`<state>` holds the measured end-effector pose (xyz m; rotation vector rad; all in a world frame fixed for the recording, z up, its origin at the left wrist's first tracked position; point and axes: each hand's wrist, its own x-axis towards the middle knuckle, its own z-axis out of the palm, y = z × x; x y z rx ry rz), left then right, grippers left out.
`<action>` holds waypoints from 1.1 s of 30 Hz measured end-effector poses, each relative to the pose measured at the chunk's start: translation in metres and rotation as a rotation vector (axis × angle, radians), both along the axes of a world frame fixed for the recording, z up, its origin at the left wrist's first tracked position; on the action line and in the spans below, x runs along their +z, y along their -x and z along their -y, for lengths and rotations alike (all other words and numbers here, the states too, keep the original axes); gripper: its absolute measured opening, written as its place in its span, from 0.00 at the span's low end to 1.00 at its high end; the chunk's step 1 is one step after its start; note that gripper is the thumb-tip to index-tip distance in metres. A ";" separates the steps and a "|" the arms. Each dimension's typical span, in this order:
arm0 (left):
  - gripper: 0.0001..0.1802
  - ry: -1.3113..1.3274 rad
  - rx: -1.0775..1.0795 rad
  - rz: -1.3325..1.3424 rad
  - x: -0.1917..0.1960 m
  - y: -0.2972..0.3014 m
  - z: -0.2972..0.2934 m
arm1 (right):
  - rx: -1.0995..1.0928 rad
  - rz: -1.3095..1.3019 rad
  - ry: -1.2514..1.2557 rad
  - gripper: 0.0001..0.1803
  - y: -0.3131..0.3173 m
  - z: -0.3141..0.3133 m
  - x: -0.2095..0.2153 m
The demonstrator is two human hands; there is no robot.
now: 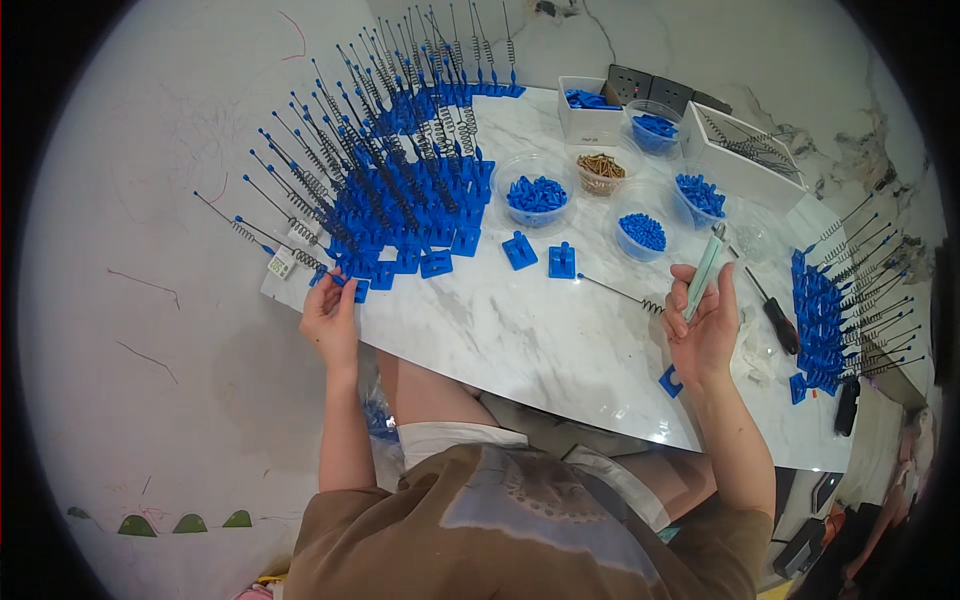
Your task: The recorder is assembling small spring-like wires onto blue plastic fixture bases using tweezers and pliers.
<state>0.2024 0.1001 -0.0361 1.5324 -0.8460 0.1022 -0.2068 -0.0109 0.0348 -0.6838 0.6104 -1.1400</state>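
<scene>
At the table's left edge, my left hand [329, 308] pinches the blue lower end of a spring rod [308, 260], a thin black rod with a coil and a small blue tip. The rod leans to the upper left, beside blue square bases. Over the right side, my right hand [705, 325] is palm up with its fingers curled round a slim pale green tool [706, 272] with a metal tip; its exact kind is unclear. Another spring rod [617, 290] lies by that hand, its near end hidden. A blue base [671, 380] lies just below the hand.
Many assembled blue bases with spring rods [410, 205] crowd the left; another group [822, 320] stands right. Tubs of blue parts [538, 196], a tub of brass-coloured pieces [601, 170] and a white box of rods [740, 150] stand behind. A screwdriver [778, 322] lies right.
</scene>
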 end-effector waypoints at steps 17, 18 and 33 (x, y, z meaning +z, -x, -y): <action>0.05 0.303 -0.752 0.279 0.120 0.122 -0.036 | -0.134 0.052 0.111 0.41 0.012 0.005 0.006; 0.03 0.311 -1.002 0.204 0.148 0.137 -0.044 | -0.109 0.056 0.146 0.41 0.010 0.004 0.010; 0.04 0.461 -1.503 -1.112 0.177 0.244 -0.088 | -0.050 0.020 0.196 0.35 0.009 0.008 0.001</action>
